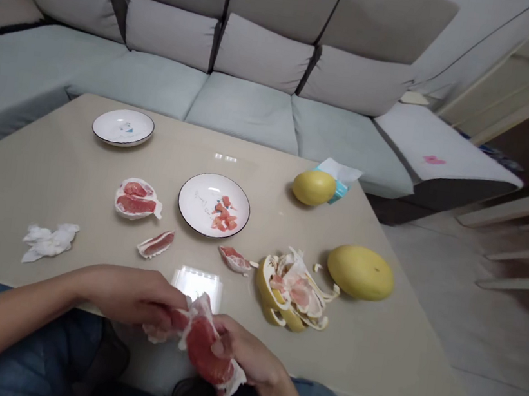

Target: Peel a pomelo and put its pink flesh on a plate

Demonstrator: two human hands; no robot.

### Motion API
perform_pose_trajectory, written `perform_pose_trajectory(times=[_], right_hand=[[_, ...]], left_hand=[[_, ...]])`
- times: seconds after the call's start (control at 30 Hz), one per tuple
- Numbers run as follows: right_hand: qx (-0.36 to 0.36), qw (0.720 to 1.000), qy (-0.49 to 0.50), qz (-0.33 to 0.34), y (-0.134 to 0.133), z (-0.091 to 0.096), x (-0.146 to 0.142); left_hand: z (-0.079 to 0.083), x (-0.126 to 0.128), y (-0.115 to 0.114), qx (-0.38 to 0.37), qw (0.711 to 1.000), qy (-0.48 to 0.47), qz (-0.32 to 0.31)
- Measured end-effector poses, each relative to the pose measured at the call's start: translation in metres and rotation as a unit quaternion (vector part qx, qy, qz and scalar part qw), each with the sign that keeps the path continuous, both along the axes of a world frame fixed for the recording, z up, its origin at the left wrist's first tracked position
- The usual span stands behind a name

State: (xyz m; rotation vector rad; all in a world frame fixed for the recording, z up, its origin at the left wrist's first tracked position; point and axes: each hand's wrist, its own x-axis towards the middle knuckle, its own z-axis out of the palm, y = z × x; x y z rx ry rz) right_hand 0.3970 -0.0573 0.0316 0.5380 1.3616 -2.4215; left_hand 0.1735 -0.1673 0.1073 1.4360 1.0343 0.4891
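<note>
My left hand and my right hand both grip a red pomelo segment with white membrane, held over the table's near edge above my lap. The left fingers pinch the membrane at the segment's left end. The right hand cradles the segment from below, thumb on the flesh. On the table beyond stands a white plate with small red pomelo pieces.
Beige table holds an empty plate, peeled segments, a peel pile, a whole pomelo, another yellow fruit by a tissue pack, and a crumpled tissue. Grey sofa behind.
</note>
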Motion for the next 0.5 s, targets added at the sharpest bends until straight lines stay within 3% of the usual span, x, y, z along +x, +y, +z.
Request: perform_pose_trajectory(times=[0.17, 0.3, 0.4, 0.5], right_hand=[[0.021, 0.992, -0.032, 0.119, 0.004, 0.008, 0.000], [0.037, 0.993, -0.009, 0.108, 0.013, 0.010, 0.007], [0.004, 0.999, 0.008, 0.035, 0.017, 0.008, 0.010], [-0.006, 0.998, 0.009, -0.069, 0.014, 0.005, 0.003]], left_hand=[[0.012, -0.015, -0.009, -0.077, 0.996, 0.013, -0.047], [0.023, -0.039, -0.013, -0.041, 0.995, 0.085, -0.042], [0.026, -0.056, -0.013, -0.017, 0.987, 0.148, 0.068], [0.016, -0.064, -0.012, 0.003, 0.969, 0.166, 0.185]])
